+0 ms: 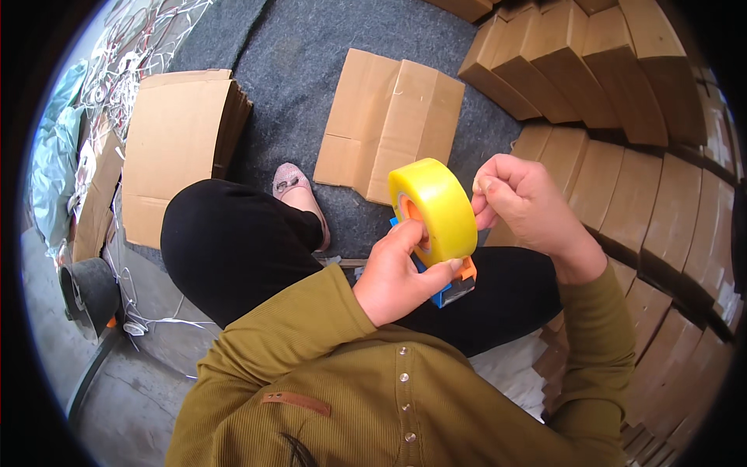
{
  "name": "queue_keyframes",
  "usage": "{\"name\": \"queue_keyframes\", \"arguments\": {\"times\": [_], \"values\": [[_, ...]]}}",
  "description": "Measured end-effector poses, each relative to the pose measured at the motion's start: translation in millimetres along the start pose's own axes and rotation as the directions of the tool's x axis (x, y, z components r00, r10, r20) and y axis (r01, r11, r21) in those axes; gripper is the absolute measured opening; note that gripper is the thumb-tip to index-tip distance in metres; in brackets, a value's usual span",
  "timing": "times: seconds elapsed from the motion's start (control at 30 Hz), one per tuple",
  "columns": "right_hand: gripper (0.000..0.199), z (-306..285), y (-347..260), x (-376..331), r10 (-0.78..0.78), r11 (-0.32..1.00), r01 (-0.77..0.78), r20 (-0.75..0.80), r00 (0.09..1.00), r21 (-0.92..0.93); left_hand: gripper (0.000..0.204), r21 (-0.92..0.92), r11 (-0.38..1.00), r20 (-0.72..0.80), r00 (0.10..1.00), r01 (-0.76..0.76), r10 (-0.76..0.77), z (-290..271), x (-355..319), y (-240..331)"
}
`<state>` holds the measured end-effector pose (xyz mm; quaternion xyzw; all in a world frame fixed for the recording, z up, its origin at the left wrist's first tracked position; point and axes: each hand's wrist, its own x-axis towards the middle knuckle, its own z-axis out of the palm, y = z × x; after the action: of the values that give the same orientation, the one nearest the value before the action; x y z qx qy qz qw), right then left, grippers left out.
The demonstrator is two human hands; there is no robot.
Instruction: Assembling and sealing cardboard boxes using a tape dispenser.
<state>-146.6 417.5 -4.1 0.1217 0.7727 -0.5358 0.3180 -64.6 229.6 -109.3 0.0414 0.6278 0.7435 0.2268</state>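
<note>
My left hand (pixel 405 272) is closed around a tape dispenser (pixel 461 286) with blue and orange parts. A thick roll of yellow packing tape (pixel 445 204) sits on it, and my left fingers reach into the roll's core. Just right of the roll, my right hand (pixel 523 199) is raised with thumb and fingers pinched together. Whatever is between those fingertips, if anything, is too small to make out. Both hands are above my lap, over my dark trouser leg.
A flat, creased cardboard piece (pixel 393 128) lies on the grey carpet (pixel 292 58) ahead. Stacked flattened cardboard (pixel 175 148) stands at the left. Rows of brown boxes (pixel 591 70) line the right side. Tangled white straps (pixel 128 58) and a black bucket-like object (pixel 92 292) are at far left.
</note>
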Motion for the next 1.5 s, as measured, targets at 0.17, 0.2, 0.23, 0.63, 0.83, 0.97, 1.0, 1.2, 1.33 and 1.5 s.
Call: {"name": "queue_keyframes", "arguments": {"times": [0.17,0.2,0.23,0.63,0.83,0.97,1.0,1.2,1.33,1.5], "values": [[0.016,7,7,-18,-0.179,0.983,0.174,-0.128,0.976,-0.051,0.034,-0.330,0.927,0.065,0.984,0.176,-0.164,-5,5,25],[0.016,11,8,-23,-0.234,0.972,0.234,-0.193,0.953,-0.026,0.034,-0.391,0.886,0.114,0.968,0.251,-0.224,-9,6,27],[0.016,13,10,-28,-0.236,0.971,0.236,-0.190,0.953,-0.023,0.034,-0.446,0.834,0.166,0.946,0.325,-0.280,-11,7,28],[0.014,36,31,-88,-0.442,0.763,0.597,-0.473,0.762,0.249,0.031,-0.596,0.597,0.314,0.840,0.537,-0.442,-17,13,35],[0.013,48,33,-108,-0.562,0.776,0.630,-0.474,0.678,-0.019,0.030,-0.659,0.559,0.292,0.856,0.503,-0.427,-15,13,40],[0.014,56,39,-111,-0.570,0.773,0.631,-0.499,0.652,-0.059,0.031,-0.647,0.630,0.211,0.895,0.429,-0.393,-11,12,36],[0.013,57,41,-110,-0.561,0.774,0.631,-0.509,0.653,-0.045,0.031,-0.647,0.630,0.210,0.894,0.430,-0.395,-11,12,34],[0.009,63,44,-103,-0.620,0.753,0.651,-0.440,0.649,-0.101,0.032,-0.678,0.638,0.144,0.917,0.365,-0.371,-10,13,30],[0.008,69,50,-104,-0.649,0.744,0.652,-0.390,0.653,-0.145,0.032,-0.701,0.652,0.077,0.940,0.289,-0.333,-7,12,33],[0.007,81,57,-105,-0.606,0.782,0.610,-0.381,0.698,-0.127,0.033,-0.665,0.718,0.006,0.964,0.203,-0.267,-7,12,29]]}}
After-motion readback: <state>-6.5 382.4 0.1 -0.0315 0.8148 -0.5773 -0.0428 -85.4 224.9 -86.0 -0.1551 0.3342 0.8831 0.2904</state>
